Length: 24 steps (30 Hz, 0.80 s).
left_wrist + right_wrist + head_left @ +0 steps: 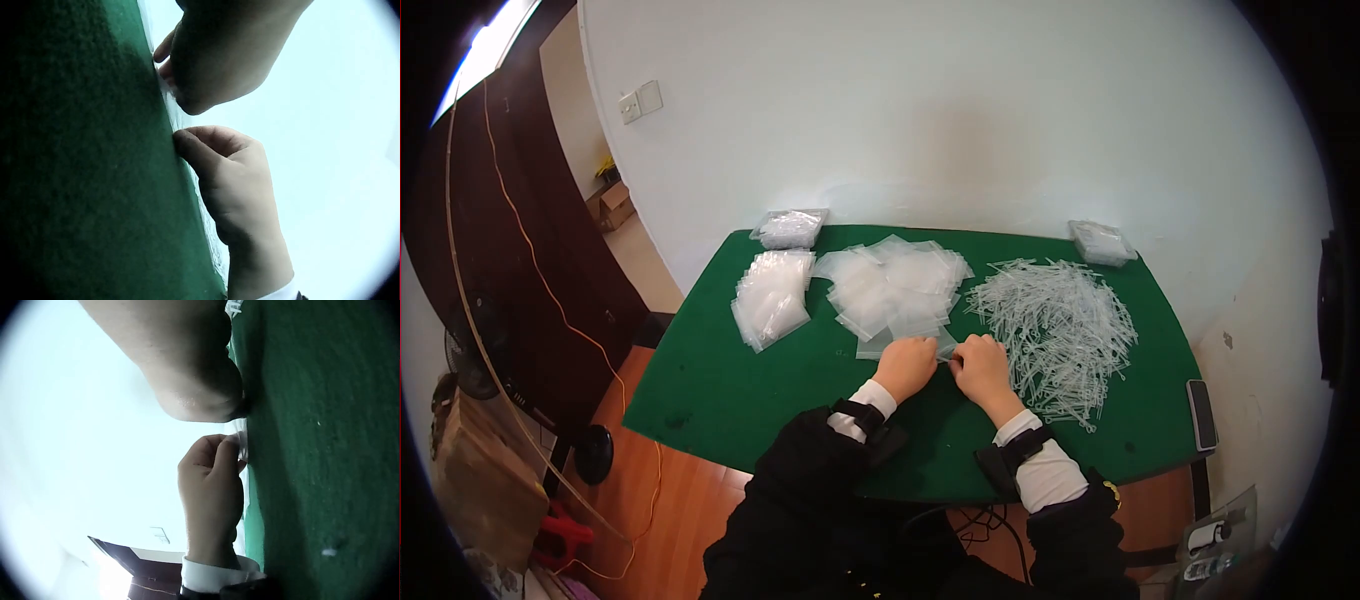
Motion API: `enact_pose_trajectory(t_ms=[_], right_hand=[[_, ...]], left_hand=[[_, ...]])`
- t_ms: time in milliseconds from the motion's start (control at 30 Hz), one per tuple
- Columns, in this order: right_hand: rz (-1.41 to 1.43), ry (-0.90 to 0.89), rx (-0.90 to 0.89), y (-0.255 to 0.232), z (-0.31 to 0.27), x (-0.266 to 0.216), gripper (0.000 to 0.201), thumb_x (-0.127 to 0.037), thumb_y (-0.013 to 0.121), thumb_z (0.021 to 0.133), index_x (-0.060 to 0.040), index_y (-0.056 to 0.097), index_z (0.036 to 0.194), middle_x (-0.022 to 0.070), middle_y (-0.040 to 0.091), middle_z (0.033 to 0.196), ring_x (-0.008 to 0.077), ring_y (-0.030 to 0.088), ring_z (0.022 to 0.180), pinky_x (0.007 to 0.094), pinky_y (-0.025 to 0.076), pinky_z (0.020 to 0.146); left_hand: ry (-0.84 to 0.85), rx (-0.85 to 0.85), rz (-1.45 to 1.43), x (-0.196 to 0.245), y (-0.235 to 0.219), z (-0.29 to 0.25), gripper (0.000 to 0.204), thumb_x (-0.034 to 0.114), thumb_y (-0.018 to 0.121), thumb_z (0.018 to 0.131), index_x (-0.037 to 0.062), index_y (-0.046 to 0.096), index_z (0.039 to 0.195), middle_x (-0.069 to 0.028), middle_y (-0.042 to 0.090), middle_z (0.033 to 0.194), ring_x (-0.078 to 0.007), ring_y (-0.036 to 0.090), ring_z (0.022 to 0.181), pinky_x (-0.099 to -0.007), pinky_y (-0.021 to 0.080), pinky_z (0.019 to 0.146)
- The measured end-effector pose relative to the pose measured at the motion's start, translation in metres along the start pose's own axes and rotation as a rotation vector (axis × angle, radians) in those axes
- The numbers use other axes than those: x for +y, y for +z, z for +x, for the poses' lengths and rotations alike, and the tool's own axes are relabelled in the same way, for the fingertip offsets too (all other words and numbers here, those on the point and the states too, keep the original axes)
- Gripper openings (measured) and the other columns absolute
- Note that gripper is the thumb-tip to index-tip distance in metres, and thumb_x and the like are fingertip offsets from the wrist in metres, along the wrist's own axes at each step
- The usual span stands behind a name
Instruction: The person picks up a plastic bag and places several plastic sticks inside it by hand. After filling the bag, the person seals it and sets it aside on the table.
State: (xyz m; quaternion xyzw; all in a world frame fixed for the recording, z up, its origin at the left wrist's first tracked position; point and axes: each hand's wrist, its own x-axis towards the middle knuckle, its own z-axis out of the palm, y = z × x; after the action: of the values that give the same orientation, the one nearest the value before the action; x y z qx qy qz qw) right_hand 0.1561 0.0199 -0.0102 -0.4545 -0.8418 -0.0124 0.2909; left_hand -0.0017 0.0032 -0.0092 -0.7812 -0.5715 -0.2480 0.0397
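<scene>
Both hands are low over the green table, close together at the near edge of some clear plastic bags. The left hand (pixel 907 367) pinches a clear bag (pixel 874 347) between thumb and fingers; in the right wrist view the left hand (pixel 212 481) has the film (pixel 242 440) at its fingertips. Just beside it, the right hand (pixel 983 374) has its thumb and fingertips together at the bag's right end; in the left wrist view the right hand (pixel 234 181) shows the same bent fingers. Whether film lies between the right fingertips cannot be told.
Clear bags lie in a middle pile (pixel 890 280) and a left stack (pixel 773 298). A heap of clear thin plastic pieces (pixel 1060 335) spreads at the right. Filled packs stand at the back left (pixel 791 229) and back right (pixel 1102 243). A phone (pixel 1202 414) lies at the right edge.
</scene>
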Motion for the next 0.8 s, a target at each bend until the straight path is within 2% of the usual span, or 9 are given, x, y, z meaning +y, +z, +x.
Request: enact_pose_trajectory(t_ms=[133,267,400,467,533,567,667,700,800], right_hand=[[-0.082,0.179,-0.091,-0.021,0.004,-0.002,0.009,-0.018,0.062,0.066,-0.0099,0.06,0.064,0.0074,0.057,0.076,0.0272,0.054,0.08,0.0401,0.039,0.071],[-0.145,0.305,-0.168,-0.025,-0.001,0.008,0.01,-0.02,0.061,0.066,-0.0103,0.061,0.065,0.0091,0.059,0.077,0.0287,0.057,0.077,0.0398,0.041,0.07],[-0.077,0.412,-0.122,-0.022,0.003,0.018,0.011,-0.019,0.059,0.069,-0.0088,0.061,0.072,0.0109,0.06,0.076,0.0306,0.058,0.073,0.0388,0.043,0.068],[-0.037,0.444,-0.089,-0.02,0.002,0.019,0.011,-0.018,0.058,0.07,-0.0079,0.06,0.075,0.0116,0.06,0.076,0.0313,0.058,0.072,0.0385,0.044,0.067],[0.172,0.263,0.039,-0.018,0.002,0.017,0.009,-0.014,0.055,0.074,-0.0058,0.058,0.078,0.0123,0.057,0.078,0.0316,0.056,0.073,0.0388,0.044,0.064],[0.276,0.168,0.101,-0.017,0.002,0.015,0.008,-0.012,0.054,0.075,-0.0047,0.057,0.079,0.0127,0.056,0.079,0.0317,0.055,0.074,0.0389,0.044,0.062],[0.449,-0.026,0.127,-0.018,0.005,0.007,0.006,-0.008,0.053,0.077,-0.0024,0.055,0.079,0.0128,0.055,0.079,0.0323,0.054,0.073,0.0383,0.043,0.061],[0.539,-0.122,0.143,-0.02,0.006,0.004,0.005,-0.006,0.053,0.077,-0.0013,0.054,0.078,0.0128,0.054,0.079,0.0326,0.053,0.072,0.038,0.042,0.061],[0.626,-0.194,0.145,-0.024,0.006,-0.006,0.005,-0.004,0.055,0.076,-0.0006,0.054,0.079,0.0128,0.053,0.077,0.0316,0.052,0.07,0.0363,0.042,0.06]], left_hand=[[0.11,-0.002,0.019,-0.006,-0.003,-0.003,0.018,0.02,0.055,0.077,0.0044,0.057,0.086,-0.0092,0.058,0.088,-0.0273,0.057,0.085,-0.0432,0.043,0.075],[0.077,-0.006,0.162,-0.008,-0.003,-0.007,0.027,0.024,0.057,0.078,0.0044,0.057,0.096,-0.0059,0.055,0.105,-0.023,0.05,0.103,-0.0471,0.036,0.088],[-0.038,-0.15,0.181,-0.014,-0.007,-0.005,0.036,0.024,0.059,0.077,0.0024,0.053,0.104,-0.0101,0.05,0.115,-0.0243,0.045,0.112,-0.0515,0.033,0.09],[-0.047,-0.057,0.235,-0.016,-0.003,-0.006,0.039,0.023,0.06,0.076,0.0017,0.051,0.108,-0.0116,0.05,0.115,-0.0247,0.044,0.112,-0.0523,0.033,0.09],[-0.083,0.145,0.355,-0.012,-0.007,-0.006,0.047,0.021,0.06,0.075,0.0004,0.048,0.115,-0.0144,0.05,0.114,-0.0254,0.043,0.113,-0.054,0.032,0.09],[-0.088,0.145,0.35,-0.007,-0.013,-0.004,0.047,0.021,0.06,0.075,0.0004,0.048,0.115,-0.0144,0.05,0.114,-0.0254,0.043,0.113,-0.054,0.032,0.09],[0.181,0.343,-0.009,0.014,-0.042,0.002,0.057,0.012,0.057,0.074,0.0004,0.038,0.126,-0.0178,0.046,0.119,-0.0288,0.043,0.112,-0.0483,0.034,0.091],[0.175,0.346,-0.011,0.015,-0.039,0.002,0.057,0.012,0.057,0.074,0.0004,0.038,0.126,-0.0178,0.046,0.119,-0.0288,0.043,0.112,-0.0483,0.034,0.091],[0.342,0.09,-0.402,0.016,-0.03,0.0,0.058,0.005,0.051,0.074,0.0018,0.033,0.129,-0.0181,0.053,0.109,-0.0322,0.052,0.1,-0.0413,0.042,0.083]])
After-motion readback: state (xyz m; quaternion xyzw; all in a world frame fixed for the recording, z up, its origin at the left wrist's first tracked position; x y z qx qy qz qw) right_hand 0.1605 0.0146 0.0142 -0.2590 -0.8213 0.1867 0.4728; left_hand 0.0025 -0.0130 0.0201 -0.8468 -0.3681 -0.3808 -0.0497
